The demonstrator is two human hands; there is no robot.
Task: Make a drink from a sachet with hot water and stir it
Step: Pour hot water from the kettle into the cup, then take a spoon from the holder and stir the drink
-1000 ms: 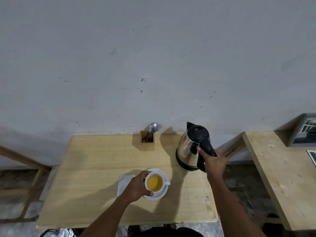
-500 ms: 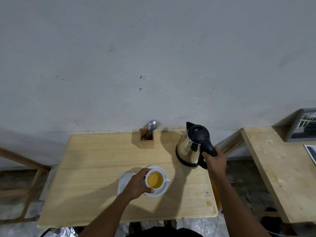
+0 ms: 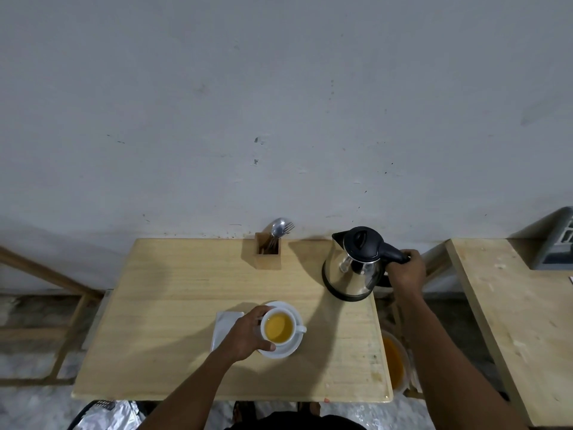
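My left hand (image 3: pixel 245 336) wraps the cup (image 3: pixel 279 328); my right hand (image 3: pixel 406 270) grips the upright kettle (image 3: pixel 353 268), its spout pointing far-left.

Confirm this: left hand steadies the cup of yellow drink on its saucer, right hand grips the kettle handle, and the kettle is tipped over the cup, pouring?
Not quite. In the head view the kettle stands upright on the table, apart from the cup, not pouring. The rest holds: left hand on cup, right hand on handle.
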